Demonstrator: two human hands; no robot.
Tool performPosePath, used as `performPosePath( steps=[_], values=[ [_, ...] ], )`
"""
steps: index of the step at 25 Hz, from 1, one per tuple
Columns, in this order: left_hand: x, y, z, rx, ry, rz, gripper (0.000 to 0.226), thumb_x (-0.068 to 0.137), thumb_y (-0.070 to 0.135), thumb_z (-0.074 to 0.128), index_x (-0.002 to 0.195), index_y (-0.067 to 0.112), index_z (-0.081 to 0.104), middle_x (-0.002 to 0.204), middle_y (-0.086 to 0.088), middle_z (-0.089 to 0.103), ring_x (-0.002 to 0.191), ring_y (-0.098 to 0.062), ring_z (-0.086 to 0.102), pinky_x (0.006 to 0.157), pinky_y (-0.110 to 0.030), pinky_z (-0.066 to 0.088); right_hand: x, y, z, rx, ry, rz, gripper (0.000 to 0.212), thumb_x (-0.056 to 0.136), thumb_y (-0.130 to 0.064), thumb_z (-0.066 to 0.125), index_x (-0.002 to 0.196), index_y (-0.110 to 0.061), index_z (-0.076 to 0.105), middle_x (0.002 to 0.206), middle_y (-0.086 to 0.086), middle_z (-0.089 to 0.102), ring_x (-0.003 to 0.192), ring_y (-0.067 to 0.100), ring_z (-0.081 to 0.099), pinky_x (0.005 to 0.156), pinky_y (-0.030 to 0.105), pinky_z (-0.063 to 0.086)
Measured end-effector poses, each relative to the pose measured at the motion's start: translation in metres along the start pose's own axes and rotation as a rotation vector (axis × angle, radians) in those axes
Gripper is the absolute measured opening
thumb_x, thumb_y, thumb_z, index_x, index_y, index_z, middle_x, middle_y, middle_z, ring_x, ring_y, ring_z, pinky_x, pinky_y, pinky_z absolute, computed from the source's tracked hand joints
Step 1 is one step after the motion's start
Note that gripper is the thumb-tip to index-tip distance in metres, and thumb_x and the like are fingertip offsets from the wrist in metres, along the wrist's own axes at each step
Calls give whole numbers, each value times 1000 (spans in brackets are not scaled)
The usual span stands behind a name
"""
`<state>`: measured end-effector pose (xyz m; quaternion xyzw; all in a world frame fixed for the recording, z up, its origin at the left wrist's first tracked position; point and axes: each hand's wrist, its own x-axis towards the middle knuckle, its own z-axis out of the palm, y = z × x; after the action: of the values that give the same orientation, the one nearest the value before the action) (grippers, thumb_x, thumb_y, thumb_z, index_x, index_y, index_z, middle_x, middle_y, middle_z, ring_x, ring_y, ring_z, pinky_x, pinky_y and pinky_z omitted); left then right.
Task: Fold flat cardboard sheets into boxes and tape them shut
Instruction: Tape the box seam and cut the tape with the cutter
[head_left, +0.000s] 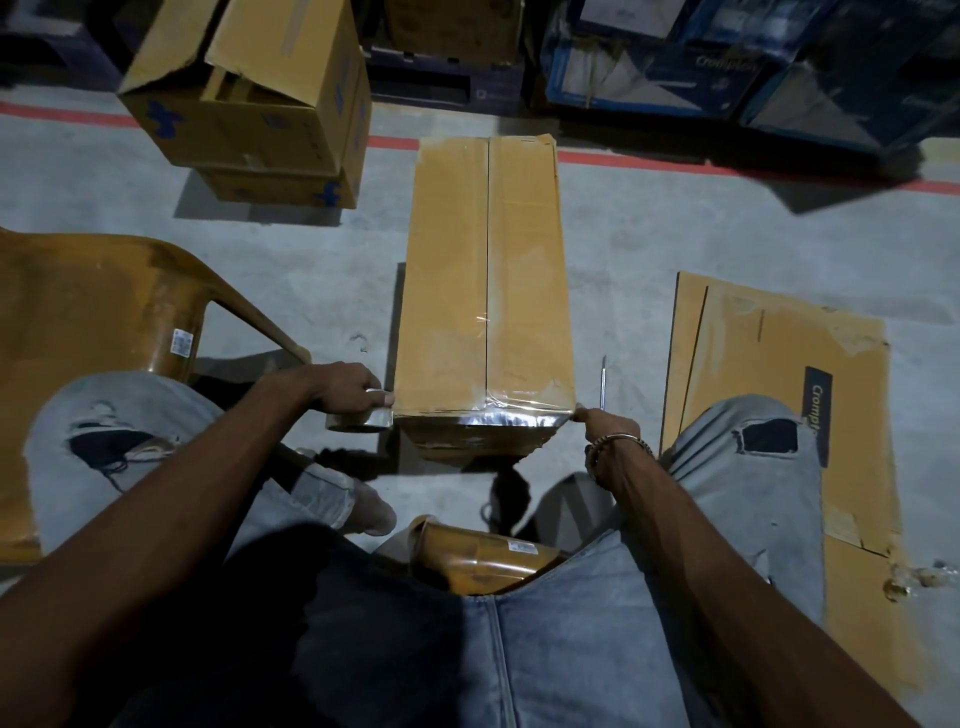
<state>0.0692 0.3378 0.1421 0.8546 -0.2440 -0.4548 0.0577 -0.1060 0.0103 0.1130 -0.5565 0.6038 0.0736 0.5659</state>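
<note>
Dim overhead light; glare on tape (478, 418); dark shadows beside boxes; wide-angle bending at edges; corners murky.

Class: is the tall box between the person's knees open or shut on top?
Shut: box flaps meet at the centre seam under clear tape.

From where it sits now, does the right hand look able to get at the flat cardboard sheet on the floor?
Probably yes. The right hand pinches tape at the box corner, and the flat cardboard sheet lies just beyond the right knee, with only bare floor between.
</note>
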Motion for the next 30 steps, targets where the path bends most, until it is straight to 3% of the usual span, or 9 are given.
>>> performPosePath(
  steps=[2,4,7,9,11,15,19,24,30],
  values=[
    [3,2,2,6,21,25,40,107,48,48,76,25,59,83,5,61,78,-10,56,72,-31,38,1,2,1,-36,-53,31,43,89,-23,78,121,2,65,83,7,59,63,19,50,57,30,43],
    [6,3,3,7,40,23,40,107,46,50,73,26,56,80,8,57,76,-10,54,72,-32,37,-2,1,0,-115,24,-45,42,87,-20,77,120,3,68,90,11,67,76,28,62,69,35,54],
    [9,-2,5,-6,82,18,44,106,47,52,69,23,55,76,4,58,75,-16,55,72,-33,37,-19,-9,6,-339,279,-395,26,87,-30,70,111,-19,73,101,10,76,91,30,70,83,41,60],
    [6,-2,5,-12,99,26,43,105,47,54,68,24,57,74,5,57,73,-12,54,74,-32,38,-41,-13,22,-418,212,-655,24,86,-42,70,105,-27,71,95,3,77,84,24,72,76,40,62],
    [3,-2,3,-17,103,33,43,104,48,55,70,23,61,74,5,59,72,-12,55,76,-32,40,-68,-11,52,-513,29,-761,32,80,-49,79,102,-28,69,93,-3,75,81,19,70,72,36,61],
    [-3,-5,3,-32,128,30,50,99,55,60,87,10,77,86,-9,74,85,-27,68,80,-39,50,-104,-2,125,-755,-192,-883,60,67,-64,85,105,-25,59,95,-2,72,85,22,67,71,37,60],
    [-3,-13,7,-89,159,12,50,93,63,64,88,17,80,91,-8,78,89,-26,71,86,-43,54,-106,-10,152,-926,-276,-931,60,69,-50,90,108,-23,53,98,3,70,87,27,66,75,41,60],
    [-2,-10,4,-152,122,9,44,94,58,67,85,17,80,87,-1,75,87,-22,69,81,-37,52,-81,-23,126,-1089,-278,-952,61,69,-36,92,109,-21,49,97,8,68,89,31,66,75,42,59],
    [0,-10,3,-166,95,11,49,97,52,67,88,4,78,93,-14,77,87,-29,69,73,-33,48,-36,-33,52,-1176,-139,-977,35,85,-24,75,108,-17,50,87,12,62,83,39,64,64,38,48]
  ],
)
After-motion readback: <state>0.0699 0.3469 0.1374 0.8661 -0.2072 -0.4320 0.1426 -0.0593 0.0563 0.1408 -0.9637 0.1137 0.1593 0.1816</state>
